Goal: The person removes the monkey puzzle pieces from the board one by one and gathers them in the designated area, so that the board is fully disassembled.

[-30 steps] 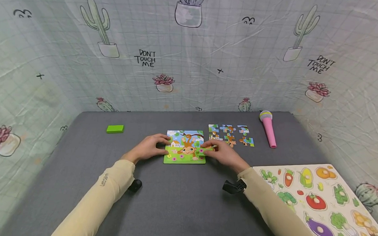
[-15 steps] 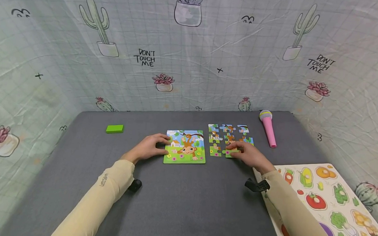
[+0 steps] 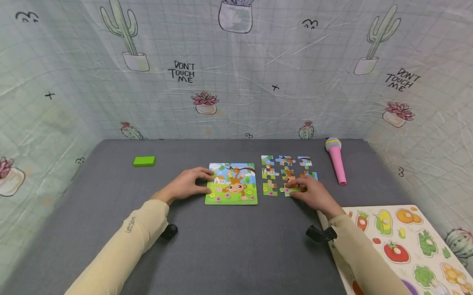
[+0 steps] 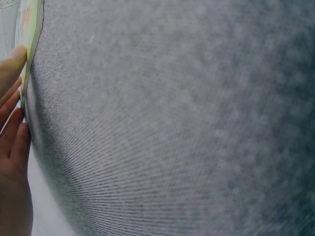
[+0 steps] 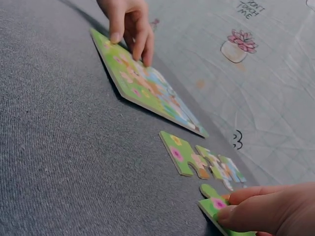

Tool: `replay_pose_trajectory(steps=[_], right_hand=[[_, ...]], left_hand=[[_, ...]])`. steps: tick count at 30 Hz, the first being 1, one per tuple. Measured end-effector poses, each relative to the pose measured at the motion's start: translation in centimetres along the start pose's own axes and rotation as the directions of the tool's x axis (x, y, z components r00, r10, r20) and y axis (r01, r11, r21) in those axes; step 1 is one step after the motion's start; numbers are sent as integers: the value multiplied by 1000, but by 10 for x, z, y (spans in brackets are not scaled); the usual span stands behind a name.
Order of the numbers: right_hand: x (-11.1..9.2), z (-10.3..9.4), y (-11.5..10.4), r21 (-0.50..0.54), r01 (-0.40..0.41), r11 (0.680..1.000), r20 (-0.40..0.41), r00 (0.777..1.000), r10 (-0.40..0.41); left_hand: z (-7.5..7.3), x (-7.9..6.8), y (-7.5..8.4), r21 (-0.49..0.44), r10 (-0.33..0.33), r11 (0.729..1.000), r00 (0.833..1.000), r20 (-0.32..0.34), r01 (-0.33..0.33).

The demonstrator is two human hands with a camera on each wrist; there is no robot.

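Observation:
A square puzzle board [image 3: 235,183] with a monkey picture lies on the table in the head view. At its left edge rests my left hand [image 3: 190,183], thumb and fingers touching the board with their tips spread apart. To the right, my right hand [image 3: 313,194] pinches a green jigsaw piece [image 5: 211,204] with a pink flower, between thumb and fingers. This piece is low over or on the table, beside the flowered corner piece [image 5: 178,153]. Other loose jigsaw pieces [image 3: 269,172] lie in rows around it, some partly hidden by my right hand.
A pink toy microphone [image 3: 337,165] lies at the back right. The vegetable peg board [image 3: 426,244] is at the front right, under my right forearm. A green block [image 3: 144,161] lies at the back left. Patterned fabric [image 3: 239,77] closes off the back and sides.
My right hand has carried the flowered jigsaw piece rightward from the board's right edge to the loose pieces, then shifted it only slightly. My left hand has stayed at the board's left edge.

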State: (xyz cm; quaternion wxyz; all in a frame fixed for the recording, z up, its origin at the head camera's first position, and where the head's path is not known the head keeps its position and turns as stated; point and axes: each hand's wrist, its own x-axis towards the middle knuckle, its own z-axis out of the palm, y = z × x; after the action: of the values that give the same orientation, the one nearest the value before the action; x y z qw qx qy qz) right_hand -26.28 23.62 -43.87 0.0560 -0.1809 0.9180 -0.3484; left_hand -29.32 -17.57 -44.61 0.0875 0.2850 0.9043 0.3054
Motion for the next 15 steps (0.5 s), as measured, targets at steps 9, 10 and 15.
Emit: replay_pose_trajectory(steps=[9, 10, 15], right_hand=[[-5, -2, 8, -6, 4, 1000, -18, 1000, -4], [-5, -2, 8, -2, -3, 1000, -18, 1000, 3], [-8, -2, 10, 4, 6, 1000, -31, 999, -6]], left_hand=[[1, -1, 0, 4, -2, 1000, 1000, -2, 2], [1, -1, 1, 6, 0, 1000, 1000, -3, 0], [1, 0, 2, 5, 0, 1000, 1000, -5, 0]])
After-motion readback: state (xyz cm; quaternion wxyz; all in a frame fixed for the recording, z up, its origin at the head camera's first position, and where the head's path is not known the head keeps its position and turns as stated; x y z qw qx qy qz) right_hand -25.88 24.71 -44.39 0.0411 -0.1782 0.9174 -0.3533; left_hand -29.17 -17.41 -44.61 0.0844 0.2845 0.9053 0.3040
